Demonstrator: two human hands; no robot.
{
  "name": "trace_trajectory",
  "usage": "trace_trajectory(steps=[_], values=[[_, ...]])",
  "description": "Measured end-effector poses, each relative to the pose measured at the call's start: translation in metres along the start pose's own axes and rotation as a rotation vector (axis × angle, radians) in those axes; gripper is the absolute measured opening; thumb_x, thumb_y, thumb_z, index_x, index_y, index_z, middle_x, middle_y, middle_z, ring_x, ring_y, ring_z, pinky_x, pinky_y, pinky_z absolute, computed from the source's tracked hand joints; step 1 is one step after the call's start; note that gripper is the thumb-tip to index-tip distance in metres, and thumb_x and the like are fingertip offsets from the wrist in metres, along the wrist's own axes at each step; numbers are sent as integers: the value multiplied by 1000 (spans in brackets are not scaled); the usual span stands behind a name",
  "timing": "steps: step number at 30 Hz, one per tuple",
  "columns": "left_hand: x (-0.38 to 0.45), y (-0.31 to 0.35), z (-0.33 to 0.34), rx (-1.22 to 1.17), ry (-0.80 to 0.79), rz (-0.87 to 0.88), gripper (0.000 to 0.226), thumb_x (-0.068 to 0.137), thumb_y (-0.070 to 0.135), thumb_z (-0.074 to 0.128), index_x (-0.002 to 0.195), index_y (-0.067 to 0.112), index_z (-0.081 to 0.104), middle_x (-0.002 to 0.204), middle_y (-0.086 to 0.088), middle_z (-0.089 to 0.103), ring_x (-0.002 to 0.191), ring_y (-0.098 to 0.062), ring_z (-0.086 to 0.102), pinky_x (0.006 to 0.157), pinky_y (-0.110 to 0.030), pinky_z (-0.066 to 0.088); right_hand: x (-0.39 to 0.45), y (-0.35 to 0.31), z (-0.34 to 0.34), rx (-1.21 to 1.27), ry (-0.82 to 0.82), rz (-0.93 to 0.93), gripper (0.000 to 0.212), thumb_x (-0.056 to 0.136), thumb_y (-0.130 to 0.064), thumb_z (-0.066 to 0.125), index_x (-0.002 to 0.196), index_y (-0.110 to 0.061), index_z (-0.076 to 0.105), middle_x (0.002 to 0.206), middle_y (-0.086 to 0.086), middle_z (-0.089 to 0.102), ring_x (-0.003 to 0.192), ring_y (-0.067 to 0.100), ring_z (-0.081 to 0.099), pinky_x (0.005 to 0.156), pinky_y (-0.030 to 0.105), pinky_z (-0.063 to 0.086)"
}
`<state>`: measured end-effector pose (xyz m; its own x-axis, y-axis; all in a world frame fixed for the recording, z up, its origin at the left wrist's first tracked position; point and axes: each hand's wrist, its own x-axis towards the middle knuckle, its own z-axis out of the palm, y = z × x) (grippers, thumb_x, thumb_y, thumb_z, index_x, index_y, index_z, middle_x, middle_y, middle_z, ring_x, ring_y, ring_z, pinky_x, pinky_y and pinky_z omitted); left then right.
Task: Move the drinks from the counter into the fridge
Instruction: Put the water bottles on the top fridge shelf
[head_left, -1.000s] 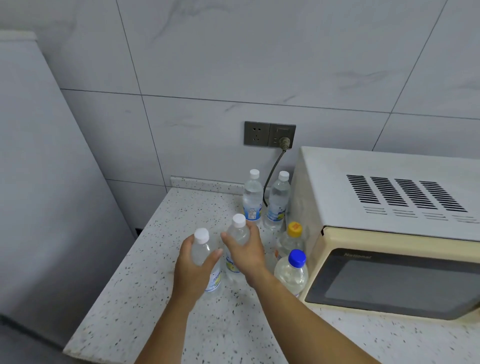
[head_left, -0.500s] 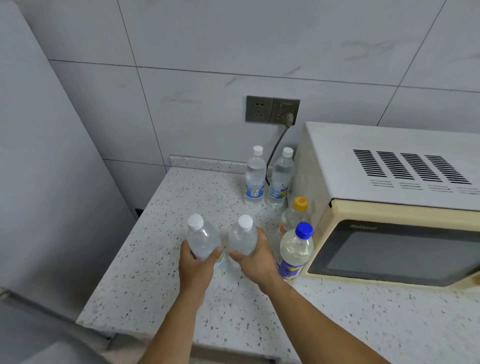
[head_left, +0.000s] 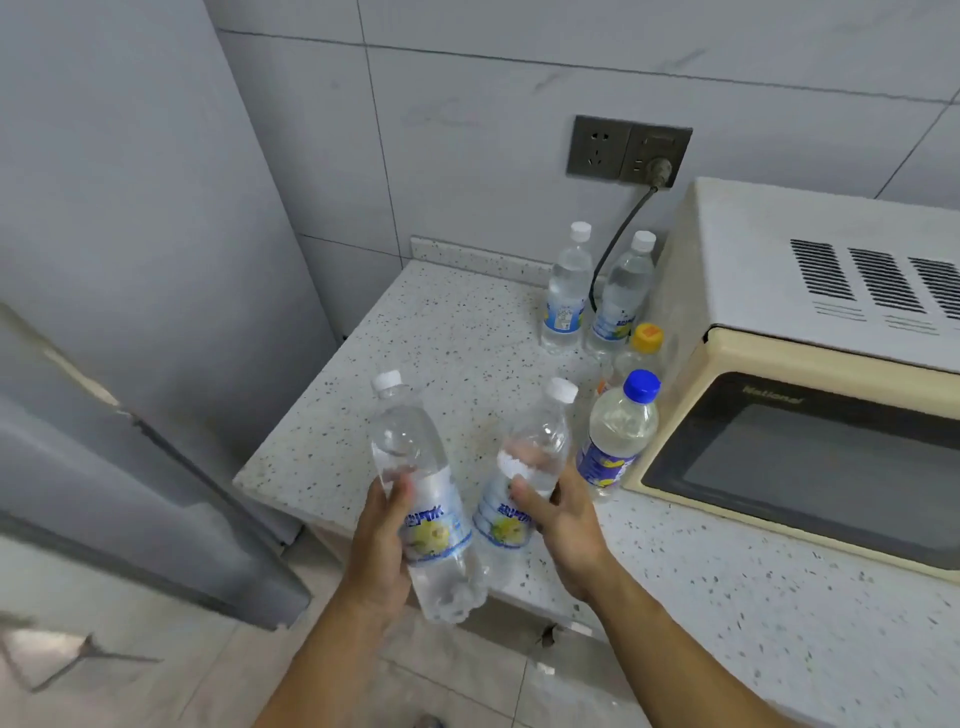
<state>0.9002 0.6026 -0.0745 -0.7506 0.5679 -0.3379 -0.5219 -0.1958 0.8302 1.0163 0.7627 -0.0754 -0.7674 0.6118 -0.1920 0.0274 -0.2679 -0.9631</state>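
Bottles in both fists: my left hand (head_left: 382, 540) grips one bottle (head_left: 423, 499) mid-label, my right hand (head_left: 563, 525) wraps another (head_left: 519, 483), both lifted off the counter (head_left: 415, 332). Full, slick plastic, probably heavy; fingers belong at the label.

Speckled counter (head_left: 447, 332): four bottles (head_left: 618, 441) upright, microwave (head_left: 810, 384) alongside.

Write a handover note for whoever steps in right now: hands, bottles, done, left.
Left hand grips one white-capped bottle, lifted off the counter.
Right hand grips another white-capped bottle, also lifted.
On the counter by the microwave: two white-capped bottles at the back, a yellow-capped one, a blue-capped one.
Done: two picked up.
Left: get both into the fridge, then the other four.
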Motion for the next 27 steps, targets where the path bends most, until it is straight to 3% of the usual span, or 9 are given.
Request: trace_trajectory(steps=[4, 7, 9, 12, 17, 20, 27], values=[[-49, -19, -4, -95, 51, -139, 56, 85, 60, 54, 110, 13, 75, 110, -23, 71, 92, -39, 72, 73, -45, 59, -21, 12, -14, 281, -141, 240, 42, 83, -41, 67, 120, -22, 65, 117, 10, 71, 107, 31, 68, 91, 49, 55], [-85, -43, -8, -183, 118, -191, 63, 81, 61, 52, 98, 6, 79, 97, -22, 74, 77, -36, 73, 64, -42, 60, -37, 32, -22, 420, -178, 463, 48, 77, -51, 72, 111, -17, 70, 102, 18, 67, 95, 37, 64, 104, 62, 42], [-106, -59, -14, -194, 186, -192, 63, 79, 61, 49, 88, 7, 81, 89, -21, 75, 71, -33, 74, 58, -38, 60, -46, 44, -23, 374, -233, 516, 56, 72, -58, 72, 106, -13, 74, 98, 18, 68, 86, 34, 66, 98, 58, 47], [-141, -77, -33, -263, 279, -217, 65, 76, 61, 50, 83, 4, 81, 85, -21, 75, 68, -33, 74, 56, -38, 60, -58, 62, -15, 321, -367, 592, 60, 67, -63, 74, 97, -12, 78, 92, 16, 72, 78, 29, 71, 76, 44, 59], [-206, -98, -79, -421, 465, -286, 71, 71, 61, 56, 96, -2, 78, 100, -23, 73, 77, -36, 73, 65, -43, 60, -87, 92, 27, 217, -520, 748, 77, 61, -65, 79, 106, -3, 76, 104, 20, 71, 88, 33, 71, 79, 45, 58], [-242, -103, -107, -528, 553, -252, 73, 71, 63, 56, 98, -1, 77, 99, -21, 72, 76, -34, 71, 72, -44, 59, -109, 113, 63, 181, -535, 832, 74, 67, -66, 68, 103, -2, 77, 104, 22, 71, 84, 34, 72, 79, 47, 59], [-310, -99, -187, -673, 740, -110, 64, 72, 59, 60, 90, 0, 79, 92, -19, 74, 69, -31, 72, 62, -38, 60, -166, 152, 162, 7, -654, 964, 66, 68, -63, 62, 91, -3, 76, 84, 21, 69, 68, 33, 68, 69, 41, 59]])
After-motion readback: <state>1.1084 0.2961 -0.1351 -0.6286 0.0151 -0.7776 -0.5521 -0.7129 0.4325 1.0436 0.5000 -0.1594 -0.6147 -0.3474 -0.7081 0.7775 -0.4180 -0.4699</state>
